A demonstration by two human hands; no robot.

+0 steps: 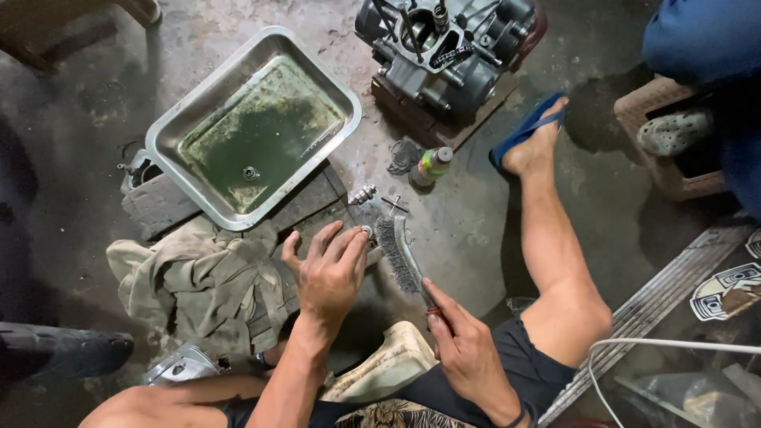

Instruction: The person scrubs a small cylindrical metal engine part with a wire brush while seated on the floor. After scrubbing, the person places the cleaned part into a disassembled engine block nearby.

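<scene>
Work in hand: wire-brushing a small metal part (366, 231) on the concrete floor (468, 230), just below the lower right corner of the steel tray (170, 131).
Left hand (329, 273): fingers spread and pressed down, fingertips pinning the small part against the dark wooden board (162, 208) that sticks out from under the tray; it is not closed around anything.
Right hand (468, 353): clamped on the handle of the wire brush (400, 257), whose bristles lie just right of the part, touching or nearly so.
Done, as judged: the engine block (444, 47), up and right of the tray, sits stripped open on its own board; one round piece (250, 172) already lies in the tray's green liquid.
Left, as judged: a ribbed fitting (363, 194) and a small cross-shaped piece (394, 204), right of the tray's corner, lie on the floor and may be unbrushed; how clean the pinned part is cannot be told.
Edges: the tray rim stands just above the left fingers; a crumpled rag (206, 281) lies below the tray, against the left hand.
Open room: bare floor right of the tray, between the brush and the person's own leg (555, 261); a small bottle (432, 165) lies above that gap.
</scene>
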